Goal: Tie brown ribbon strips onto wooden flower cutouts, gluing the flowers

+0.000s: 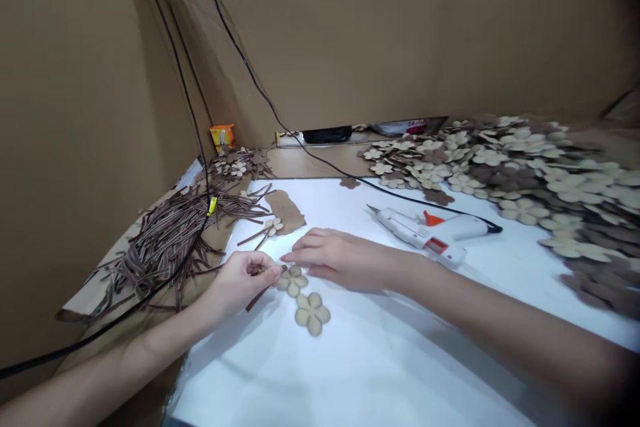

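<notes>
My left hand (255, 275) pinches a thin dark brown strip (257, 299) between thumb and fingers. One end of the strip reaches a beige five-petal felt-like flower (293, 282) lying on the white board. My right hand (325, 253) rests just beyond that flower, its fingers stretched out and no object visible in them; its fingertips come close to the strip's end. Nearer to me lies a second beige flower (313, 314), flat on the board. Beyond my hands, a small pale flower (273, 226) lies with brown strips beside a brown cardboard piece (285, 211).
A white glue gun (415, 230) with an orange trigger lies right of centre, near a black cable (340, 170). Beige and brown flowers (520, 167) pile up at right. Brown strips (170, 233) heap at left, near an orange-yellow box (223, 137). Cardboard walls (350, 40) enclose the space.
</notes>
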Available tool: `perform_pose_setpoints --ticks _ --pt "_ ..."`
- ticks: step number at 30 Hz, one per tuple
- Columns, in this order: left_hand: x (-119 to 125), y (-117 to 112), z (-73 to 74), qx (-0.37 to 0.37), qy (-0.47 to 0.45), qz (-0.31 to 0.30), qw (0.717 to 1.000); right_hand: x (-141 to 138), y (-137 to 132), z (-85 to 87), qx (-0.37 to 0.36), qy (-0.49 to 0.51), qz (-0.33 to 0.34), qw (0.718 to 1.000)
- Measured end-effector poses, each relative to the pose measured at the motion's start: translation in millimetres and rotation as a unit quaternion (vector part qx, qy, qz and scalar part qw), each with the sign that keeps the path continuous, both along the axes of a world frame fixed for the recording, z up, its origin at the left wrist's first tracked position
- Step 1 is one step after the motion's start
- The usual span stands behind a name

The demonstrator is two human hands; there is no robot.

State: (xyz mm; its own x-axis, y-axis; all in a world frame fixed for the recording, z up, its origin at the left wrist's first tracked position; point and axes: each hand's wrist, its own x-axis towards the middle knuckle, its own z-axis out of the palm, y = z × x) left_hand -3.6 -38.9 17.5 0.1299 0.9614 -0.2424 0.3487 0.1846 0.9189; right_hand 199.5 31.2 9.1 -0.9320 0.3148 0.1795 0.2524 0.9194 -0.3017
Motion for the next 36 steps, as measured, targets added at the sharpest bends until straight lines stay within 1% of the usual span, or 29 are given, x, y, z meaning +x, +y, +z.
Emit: perform_pose_setpoints --ticks 3,5,8,11,15,18,20,22,24,27,29,30,32,34,36 --pt "-4 0 3.5 0.008 0.007 0.016 1.000 -2 -1 0.3 0.033 -0.005 -0.032 0.999" --pt "-8 -1 6.3 0.004 0.016 0.026 1.000 -1 -3 3.5 0.038 -0.003 -0.038 0.999" --pt "-12 -3 7.7 -0.008 0.017 0.034 0.999 -1 0 7.8 0.025 -0.014 0.004 1.000" --pt "-13 -5 5.8 -0.020 0.016 0.036 0.999 -5 5 7.2 0.037 -0.025 0.037 0.998" --pt "-13 -5 4.7 -0.021 0.037 0.030 0.999 -11 6 2.9 0.082 -0.018 0.037 0.996" --pt "-15 -4 7.9 -0.013 0.047 0.028 0.998 -9 1 3.1 0.137 -0.028 0.029 0.990" --pt "-16 -4 11.7 -0.006 0.052 0.025 0.998 -6 -2 5.5 0.154 -0.037 0.020 0.987" --pt "-16 -4 16.6 -0.008 0.056 0.021 0.998 -3 -2 9.0 0.135 -0.036 0.008 0.990" --pt "-16 -6 22.2 -0.031 0.057 0.021 0.998 -3 0 12.0 0.093 -0.022 0.008 0.995" --pt "-16 -10 29.7 -0.061 0.022 0.022 0.998 -6 5 11.7 0.038 -0.008 0.056 0.998" --pt "-15 -12 31.2 -0.051 -0.005 0.017 0.999 -10 8 8.1 0.024 -0.009 0.085 0.996" --pt "-15 -13 30.5 -0.045 -0.009 0.012 0.999 -12 9 6.0 0.025 -0.008 0.089 0.996" --pt "-13 -14 26.3 -0.043 0.008 0.006 0.999 -13 10 2.1 0.036 0.000 0.076 0.996" --pt "-12 -12 20.6 -0.049 0.043 0.005 0.998 -13 8 0.1 0.057 0.009 0.051 0.997" --pt "-11 -10 15.8 -0.039 0.081 0.008 0.996 -11 2 0.0 0.088 0.007 0.029 0.996"
